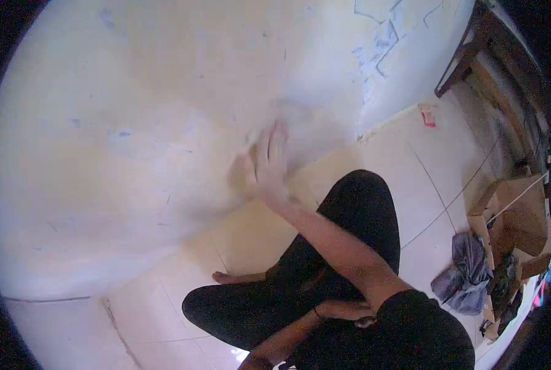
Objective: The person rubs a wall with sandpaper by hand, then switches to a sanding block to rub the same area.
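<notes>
My right hand [270,161] reaches out to the pale wall [146,92], low down near the floor. Its fingers look stretched out and apart, though motion blurs them. A brownish patch shows beside the fingers; whether it is a shadow or some thin thing under the palm, I cannot make out. Across my lap lies my left hand [344,309], a dark band [317,312] around its wrist. The right arm and dark clothing partly cover it, so its fingers are hidden. My legs [355,216], in black trousers, are folded on the floor.
Pale tiles [423,179] cover the floor. A cardboard box [519,216] stands at the right, with a dark plastic bag [464,271] beside it. Near the wall lies a small red-and-white packet [427,116]. Dark wooden furniture [472,49] fills the upper right. Bluish patches and cracks mark the wall.
</notes>
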{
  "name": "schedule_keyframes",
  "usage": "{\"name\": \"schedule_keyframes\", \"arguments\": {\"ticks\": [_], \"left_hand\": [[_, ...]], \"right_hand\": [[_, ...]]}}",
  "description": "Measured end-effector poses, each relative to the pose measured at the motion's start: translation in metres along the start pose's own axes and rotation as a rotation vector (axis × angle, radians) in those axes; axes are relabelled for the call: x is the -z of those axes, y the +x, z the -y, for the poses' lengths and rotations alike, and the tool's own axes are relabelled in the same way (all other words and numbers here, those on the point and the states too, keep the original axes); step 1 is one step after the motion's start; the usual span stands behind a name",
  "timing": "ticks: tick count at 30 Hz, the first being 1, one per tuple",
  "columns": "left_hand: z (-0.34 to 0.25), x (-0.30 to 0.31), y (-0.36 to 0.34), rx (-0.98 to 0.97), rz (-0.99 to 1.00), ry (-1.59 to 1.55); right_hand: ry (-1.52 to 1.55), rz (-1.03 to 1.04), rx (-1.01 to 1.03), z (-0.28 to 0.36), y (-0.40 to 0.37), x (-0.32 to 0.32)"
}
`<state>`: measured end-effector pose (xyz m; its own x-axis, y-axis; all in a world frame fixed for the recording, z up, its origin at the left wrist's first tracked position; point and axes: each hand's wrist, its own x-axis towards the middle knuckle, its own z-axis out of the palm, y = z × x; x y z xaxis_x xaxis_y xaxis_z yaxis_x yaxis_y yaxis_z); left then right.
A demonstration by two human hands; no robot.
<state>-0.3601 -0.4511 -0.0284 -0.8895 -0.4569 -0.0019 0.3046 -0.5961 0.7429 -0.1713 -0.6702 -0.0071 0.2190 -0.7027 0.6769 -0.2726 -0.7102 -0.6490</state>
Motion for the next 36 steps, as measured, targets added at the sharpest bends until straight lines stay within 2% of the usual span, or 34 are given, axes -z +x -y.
{"name": "schedule_keyframes", "arguments": {"ticks": [3,5,7,8,11,12,14,15,17,18,21,23,24,25,27,29,30,32,33,34,36], "left_hand": [[0.012,0.0,-0.003,-0.076,0.022,-0.025],[0.061,0.003,-0.002,-0.246,-0.037,-0.05],[0.078,0.018,0.001,-0.144,0.049,0.131],[0.073,0.023,0.005,-0.095,0.103,0.237],[0.042,0.003,0.007,0.09,-0.017,-0.088],[0.034,0.002,0.009,0.008,0.007,0.037],[0.021,0.008,0.004,-0.139,0.057,0.275],[0.018,0.009,0.002,-0.072,0.036,0.186],[0.016,0.004,-0.004,0.062,-0.003,-0.005],[0.018,0.004,-0.003,0.079,0.008,0.052],[0.021,0.004,0.007,0.047,0.032,0.135],[0.015,-0.001,0.003,-0.042,0.022,0.028],[0.013,-0.006,0.0,0.034,-0.062,-0.021],[0.0,-0.016,0.001,0.109,-0.145,-0.069],[0.006,-0.019,-0.001,0.098,-0.151,-0.068],[0.024,0.005,-0.003,-0.065,0.015,0.074],[0.028,0.006,-0.001,-0.011,0.039,0.109],[0.022,0.006,0.004,0.096,0.08,0.193],[0.019,0.003,0.005,0.042,0.025,0.2],[0.011,-0.006,0.005,-0.01,-0.033,0.2],[-0.001,-0.01,-0.003,0.032,-0.054,0.173]], "right_hand": [[0.11,-0.199,-0.045,0.03,0.008,0.005],[0.153,-0.146,0.017,0.043,0.058,0.039],[0.137,-0.083,0.035,0.04,0.066,0.046],[0.095,-0.058,0.037,0.032,0.058,0.04],[0.003,-0.083,0.025,0.0,-0.006,-0.008],[-0.017,-0.109,0.005,-0.005,-0.023,-0.022],[0.09,-0.159,-0.068,0.028,0.014,0.005],[0.146,-0.171,-0.104,0.045,0.034,0.021],[0.164,-0.079,-0.006,0.046,0.063,0.047],[0.167,-0.038,0.053,0.043,0.072,0.055],[-0.002,0.067,-0.112,0.004,0.001,0.005],[0.003,-0.099,-0.083,0.008,-0.004,-0.003],[0.007,-0.188,-0.083,0.009,-0.008,-0.01],[0.073,-0.15,-0.069,0.019,0.006,0.0],[0.204,-0.044,-0.052,0.044,0.046,0.039],[0.172,-0.028,0.04,0.033,0.057,0.041],[0.152,-0.023,0.095,0.03,0.063,0.045],[0.051,-0.075,-0.006,0.005,0.013,0.015],[0.003,-0.105,-0.06,-0.014,-0.011,-0.006],[0.016,-0.14,-0.08,-0.007,-0.007,-0.005],[0.045,-0.212,-0.133,0.022,0.012,0.007]]}}
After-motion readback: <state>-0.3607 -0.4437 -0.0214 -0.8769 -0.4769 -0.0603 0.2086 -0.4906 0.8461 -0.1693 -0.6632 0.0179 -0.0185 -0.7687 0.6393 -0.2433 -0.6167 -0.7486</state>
